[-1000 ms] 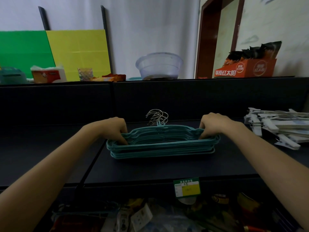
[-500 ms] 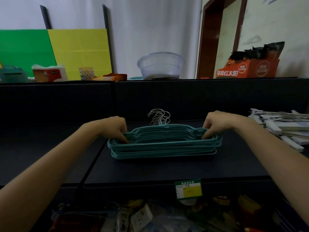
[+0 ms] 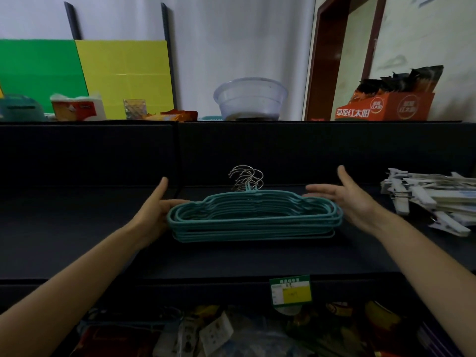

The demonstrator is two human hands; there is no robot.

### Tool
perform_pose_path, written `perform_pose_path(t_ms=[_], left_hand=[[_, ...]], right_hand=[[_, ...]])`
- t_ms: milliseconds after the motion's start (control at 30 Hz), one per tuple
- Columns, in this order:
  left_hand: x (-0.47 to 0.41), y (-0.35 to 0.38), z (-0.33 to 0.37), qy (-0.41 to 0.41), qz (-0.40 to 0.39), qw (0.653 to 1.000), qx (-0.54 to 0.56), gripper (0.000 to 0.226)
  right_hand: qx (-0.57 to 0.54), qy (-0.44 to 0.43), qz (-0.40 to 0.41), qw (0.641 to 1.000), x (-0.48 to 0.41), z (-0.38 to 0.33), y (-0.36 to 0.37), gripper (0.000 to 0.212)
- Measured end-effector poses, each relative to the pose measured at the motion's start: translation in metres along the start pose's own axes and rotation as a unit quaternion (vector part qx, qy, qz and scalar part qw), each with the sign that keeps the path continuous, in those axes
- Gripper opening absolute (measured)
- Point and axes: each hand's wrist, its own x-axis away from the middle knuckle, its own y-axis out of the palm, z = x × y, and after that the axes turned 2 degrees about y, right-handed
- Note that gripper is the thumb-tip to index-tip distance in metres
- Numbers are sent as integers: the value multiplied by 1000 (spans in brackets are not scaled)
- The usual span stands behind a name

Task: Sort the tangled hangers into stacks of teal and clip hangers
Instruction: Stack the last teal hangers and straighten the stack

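Hands flank teal hangers (image 3: 255,215): left hand (image 3: 152,212) touching end, right hand (image 3: 353,199) beside; fingers spread, empty.

The teal hangers (image 3: 253,217) wore a matt, slightly fuzzy-looking coating, and their hooks (image 3: 246,176) were bright bare metal. The clip hangers (image 3: 432,199) looked like smooth white plastic. The shelf (image 3: 231,256) under them was dark and matt. A basin (image 3: 249,97) above was translucent, glossy plastic; the orange box (image 3: 383,108) looked like printed cardboard.
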Motion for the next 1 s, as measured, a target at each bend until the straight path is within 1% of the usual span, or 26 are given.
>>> perform_pose_path(t_ms=[33,100,133,200,267,367,467,567,700,833,1000], left_hand=[[1,1,-5,13,15,998,53,87],[2,6,-12,45,29,992,112,88],[3,9,-14,53,30,990,125,88],[4,18,-14,64,34,989,131,89],[3,25,-14,75,41,988,131,89],[2,26,-14,81,31,988,128,90],[2,25,-14,80,25,990,110,88],[2,27,-14,86,36,992,88,85],[3,29,-13,90,50,991,82,84],[5,32,-13,94,62,990,79,83],[7,32,-14,94,114,982,115,82]], right_hand=[[-81,-3,-3,997,-1,6,3,81],[-190,-11,8,982,-5,13,11,84],[-226,-15,16,974,-6,15,15,84],[-264,-33,31,964,-6,17,19,84],[-264,-51,38,962,-7,18,20,82],[-221,-61,32,973,-8,21,20,84],[-182,-57,21,982,-9,20,22,87],[-129,-51,21,990,-8,20,23,92],[-98,-53,32,993,-9,20,26,94],[-111,-61,38,991,-9,23,26,94],[-176,-61,80,979,-8,28,23,93]])
